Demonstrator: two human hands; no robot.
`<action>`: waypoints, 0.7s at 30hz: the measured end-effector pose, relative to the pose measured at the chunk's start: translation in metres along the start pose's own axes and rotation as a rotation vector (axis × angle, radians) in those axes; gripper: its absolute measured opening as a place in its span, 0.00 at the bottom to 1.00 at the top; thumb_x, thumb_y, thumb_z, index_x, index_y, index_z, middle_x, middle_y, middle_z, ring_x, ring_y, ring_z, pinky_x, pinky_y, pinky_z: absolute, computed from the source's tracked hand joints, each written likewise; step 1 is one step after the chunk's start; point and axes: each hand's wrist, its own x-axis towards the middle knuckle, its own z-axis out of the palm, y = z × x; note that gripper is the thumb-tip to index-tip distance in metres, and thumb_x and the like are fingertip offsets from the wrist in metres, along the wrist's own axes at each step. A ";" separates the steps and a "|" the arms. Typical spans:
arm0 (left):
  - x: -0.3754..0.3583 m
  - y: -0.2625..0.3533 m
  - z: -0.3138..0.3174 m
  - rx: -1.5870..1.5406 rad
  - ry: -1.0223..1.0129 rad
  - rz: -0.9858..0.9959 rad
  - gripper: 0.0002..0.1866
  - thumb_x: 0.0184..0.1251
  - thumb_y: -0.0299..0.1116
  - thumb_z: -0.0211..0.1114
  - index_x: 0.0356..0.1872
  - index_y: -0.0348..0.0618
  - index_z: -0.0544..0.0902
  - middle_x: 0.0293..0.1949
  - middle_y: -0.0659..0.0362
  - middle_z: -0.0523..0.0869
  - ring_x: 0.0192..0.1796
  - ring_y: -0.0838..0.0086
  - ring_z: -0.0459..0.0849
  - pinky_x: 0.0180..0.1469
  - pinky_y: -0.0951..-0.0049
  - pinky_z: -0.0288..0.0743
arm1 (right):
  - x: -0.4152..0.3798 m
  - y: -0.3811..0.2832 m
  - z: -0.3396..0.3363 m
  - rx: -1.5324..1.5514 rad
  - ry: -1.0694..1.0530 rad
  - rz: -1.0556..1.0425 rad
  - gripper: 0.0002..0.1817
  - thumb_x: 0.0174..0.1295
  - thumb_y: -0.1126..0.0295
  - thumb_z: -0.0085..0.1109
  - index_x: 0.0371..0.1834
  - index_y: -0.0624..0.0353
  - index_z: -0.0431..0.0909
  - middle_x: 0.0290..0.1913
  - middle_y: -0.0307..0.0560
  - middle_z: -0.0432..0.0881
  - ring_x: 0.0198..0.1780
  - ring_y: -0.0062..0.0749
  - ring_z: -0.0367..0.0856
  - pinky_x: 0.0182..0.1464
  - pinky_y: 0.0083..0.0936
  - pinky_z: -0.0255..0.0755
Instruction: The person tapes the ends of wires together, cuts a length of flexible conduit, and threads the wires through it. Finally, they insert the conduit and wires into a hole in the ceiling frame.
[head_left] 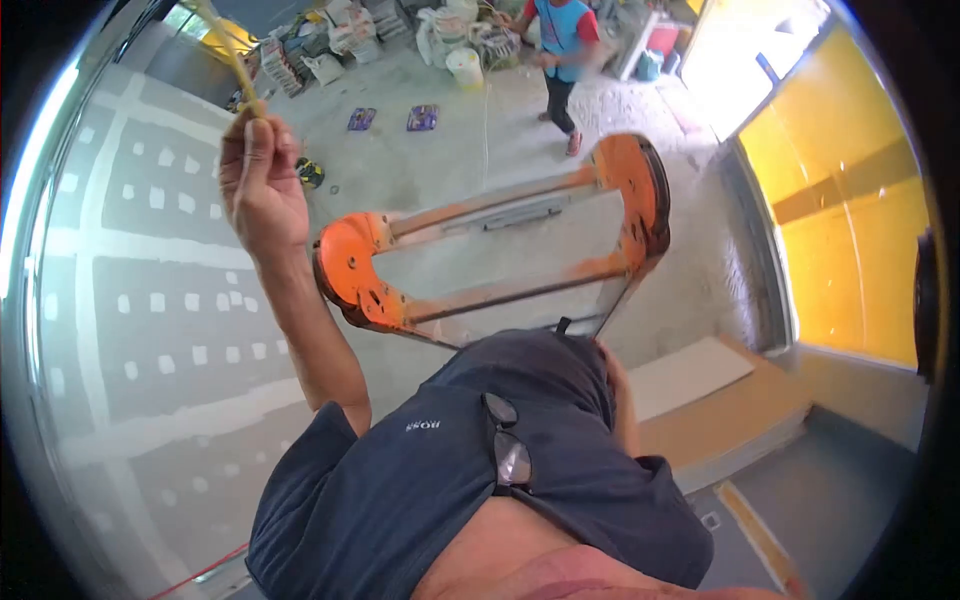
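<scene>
My left hand point(265, 180) is raised at the upper left, thumb and fingers pinched on a long, thin yellow strip point(232, 50) that runs up out of the view. Behind that hand stands the grey wall point(180, 240), patched with white filler. In front of my waist is the top of a stepladder with orange end caps point(350, 262) and metal rails point(500, 295). My right forearm point(622, 400) hangs down beside my dark shirt, and the hand itself is hidden behind my body. Folded glasses point(508, 445) hang from my collar.
A person point(563, 55) in a blue vest stands on the floor below, ahead. Bags point(440, 35) and a white bucket point(465, 68) line the far side. Two purple packs point(422, 118) lie on the concrete. Boards point(690, 378) and a yellow panel point(850, 210) are at the right.
</scene>
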 end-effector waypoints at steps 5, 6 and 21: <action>0.010 -0.005 0.001 0.102 -0.038 -0.012 0.15 0.73 0.29 0.63 0.55 0.31 0.79 0.37 0.59 0.79 0.37 0.78 0.70 0.40 0.78 0.66 | 0.039 -0.006 0.005 -0.500 -0.041 0.167 0.29 0.67 0.46 0.53 0.50 0.66 0.82 0.43 0.54 0.86 0.45 0.41 0.83 0.53 0.38 0.75; 0.011 -0.006 -0.002 0.095 -0.071 -0.030 0.15 0.73 0.30 0.64 0.55 0.31 0.79 0.37 0.60 0.79 0.37 0.78 0.70 0.40 0.78 0.66 | 0.052 0.010 0.006 -0.850 0.010 0.106 0.28 0.69 0.48 0.51 0.49 0.66 0.83 0.45 0.54 0.86 0.49 0.41 0.84 0.59 0.38 0.74; 0.021 -0.013 -0.009 0.054 -0.147 -0.087 0.13 0.71 0.32 0.66 0.49 0.36 0.78 0.31 0.62 0.73 0.36 0.79 0.71 0.36 0.79 0.65 | -0.126 0.054 -0.013 -0.401 0.258 -0.381 0.17 0.66 0.57 0.60 0.42 0.60 0.85 0.38 0.44 0.87 0.43 0.32 0.82 0.48 0.28 0.75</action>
